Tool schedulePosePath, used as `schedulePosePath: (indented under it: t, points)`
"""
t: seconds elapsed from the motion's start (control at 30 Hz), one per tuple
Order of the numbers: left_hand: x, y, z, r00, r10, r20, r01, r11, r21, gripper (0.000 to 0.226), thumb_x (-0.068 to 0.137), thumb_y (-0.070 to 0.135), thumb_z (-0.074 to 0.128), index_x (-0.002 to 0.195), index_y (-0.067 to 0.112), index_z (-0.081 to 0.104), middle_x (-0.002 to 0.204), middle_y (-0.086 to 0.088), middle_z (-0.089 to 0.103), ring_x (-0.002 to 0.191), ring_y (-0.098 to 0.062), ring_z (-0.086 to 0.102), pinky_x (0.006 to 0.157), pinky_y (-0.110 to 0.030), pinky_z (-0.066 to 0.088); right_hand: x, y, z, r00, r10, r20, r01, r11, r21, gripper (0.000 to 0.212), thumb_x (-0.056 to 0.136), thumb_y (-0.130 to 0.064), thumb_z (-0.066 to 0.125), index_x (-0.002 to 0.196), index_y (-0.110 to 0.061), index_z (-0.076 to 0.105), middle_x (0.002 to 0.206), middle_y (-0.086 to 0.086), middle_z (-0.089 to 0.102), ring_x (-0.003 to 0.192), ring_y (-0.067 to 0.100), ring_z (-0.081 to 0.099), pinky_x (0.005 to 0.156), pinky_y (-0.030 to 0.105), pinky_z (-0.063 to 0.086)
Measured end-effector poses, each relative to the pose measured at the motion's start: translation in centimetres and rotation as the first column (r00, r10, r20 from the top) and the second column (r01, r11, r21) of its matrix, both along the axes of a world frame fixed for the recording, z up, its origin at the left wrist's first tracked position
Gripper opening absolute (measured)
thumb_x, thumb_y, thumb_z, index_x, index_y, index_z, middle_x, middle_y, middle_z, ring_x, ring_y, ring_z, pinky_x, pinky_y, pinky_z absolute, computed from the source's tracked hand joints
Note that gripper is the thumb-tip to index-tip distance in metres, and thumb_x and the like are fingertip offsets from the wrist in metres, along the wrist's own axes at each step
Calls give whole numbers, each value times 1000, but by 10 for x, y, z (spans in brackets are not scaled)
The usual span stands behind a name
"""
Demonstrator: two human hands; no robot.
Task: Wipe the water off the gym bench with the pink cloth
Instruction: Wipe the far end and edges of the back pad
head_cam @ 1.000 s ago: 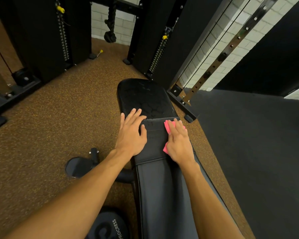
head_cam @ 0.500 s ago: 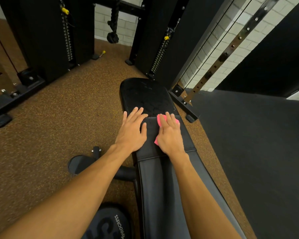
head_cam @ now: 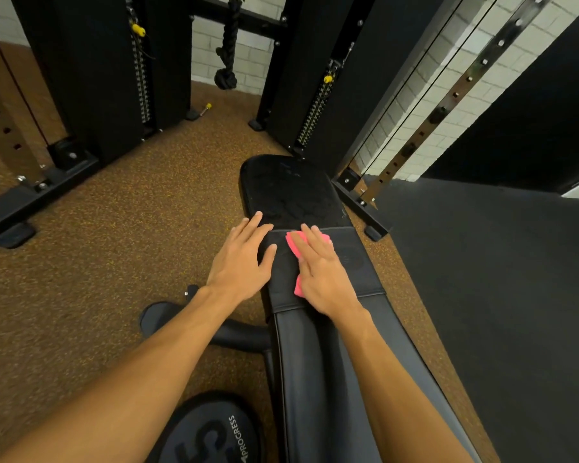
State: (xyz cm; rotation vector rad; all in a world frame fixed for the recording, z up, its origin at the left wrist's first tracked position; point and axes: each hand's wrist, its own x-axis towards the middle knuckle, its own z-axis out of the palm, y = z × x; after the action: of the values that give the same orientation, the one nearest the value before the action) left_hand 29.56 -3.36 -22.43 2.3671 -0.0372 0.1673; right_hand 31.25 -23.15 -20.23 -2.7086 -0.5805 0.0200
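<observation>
At the centre of the frame the right hand [head_cam: 321,279] lies flat, fingers straight, pressing the cloth [head_cam: 293,243] onto the bench [head_cam: 315,362]. The cloth is almost wholly under the palm and fingers. Pink shows only beyond the fingertips at the pad's far seam and at the hand's left edge near the thumb. Just left of it, the left hand [head_cam: 239,265] rests open on the bench's left edge, fingers spread, apart from the cloth. The far pad [head_cam: 291,192] above both hands shows blotches and small glints. A weight plate [head_cam: 208,436] lies on the floor [head_cam: 114,262] at the lower left.
</observation>
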Motion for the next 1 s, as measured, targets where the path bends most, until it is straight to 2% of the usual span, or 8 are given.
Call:
schedulePosePath:
  t: [0.1, 0.23, 0.33, 0.47, 0.57, 0.67, 0.9, 1.0]
  points:
    - [-3, 1, -2, 1000, -19, -24, 19, 1000, 3, 55, 110, 44, 45, 161, 26, 39, 175, 6, 17, 161, -18, 18, 130, -44, 21, -10, -24, 0, 995, -100, -19, 101, 994, 51, 51, 115, -23, 34, 165, -31, 35, 176, -9, 18, 163, 7, 0, 133, 34, -2]
    - [-1, 4, 1, 1000, -14, -24, 12, 998, -68, 54, 109, 43, 48, 160, 29, 41, 174, 10, 19, 161, -14, 18, 130, -45, 23, 12, -9, 5, 942, -333, 30, 334, 941, -51, 52, 113, -21, 33, 165, -23, 33, 176, 5, 19, 165, 23, 3, 134, 47, 4]
    - [-2, 8, -2, 999, -20, -37, 16, 995, -94, 53, 108, 41, 51, 159, 30, 42, 174, 12, 20, 161, -13, 18, 128, -46, 28, 14, 24, 5, 972, -230, 58, 233, 971, -57, 53, 111, -17, 37, 164, -18, 35, 174, 11, 23, 164, 30, 7, 133, 49, 5]
    - [-4, 12, -4, 997, -35, -68, 27, 993, -119, 54, 106, 39, 54, 158, 32, 42, 173, 16, 21, 157, -13, 29, 124, -47, 35, -9, 15, 0, 997, 72, 1, -72, 997, -24, 55, 113, -18, 37, 167, -23, 30, 177, 0, 16, 165, 16, 0, 133, 36, -3]
    - [-3, 13, -1, 995, -43, -90, 30, 990, -139, 54, 105, 41, 55, 157, 35, 42, 172, 19, 22, 154, -15, 36, 122, -45, 38, -10, -9, 1, 999, -34, -25, 34, 999, 9, 53, 115, -21, 34, 167, -28, 30, 177, -5, 15, 164, 10, -1, 134, 37, -1]
    - [-1, 14, 3, 994, -53, -91, 40, 989, -145, 53, 104, 40, 56, 155, 36, 43, 172, 20, 22, 153, -17, 38, 120, -43, 38, 8, 2, 5, 972, -235, 8, 236, 971, -41, 53, 114, -20, 33, 167, -23, 31, 177, 3, 17, 165, 21, 1, 134, 46, 2]
    - [-4, 20, 1, 993, -41, -110, 23, 988, -155, 56, 102, 38, 59, 155, 35, 42, 171, 21, 24, 150, -20, 43, 118, -41, 39, -6, 14, -1, 996, 90, -21, -91, 995, -35, 54, 114, -18, 34, 168, -25, 29, 177, -2, 15, 165, 14, -1, 134, 40, 0]
    - [-6, 18, 3, 992, -48, -118, 29, 987, -159, 55, 103, 38, 58, 156, 33, 42, 171, 20, 23, 151, -20, 41, 120, -43, 37, -9, -15, 1, 997, -74, -31, 74, 997, 2, 51, 116, -23, 32, 166, -29, 31, 177, -6, 14, 164, 11, -1, 133, 35, -2]
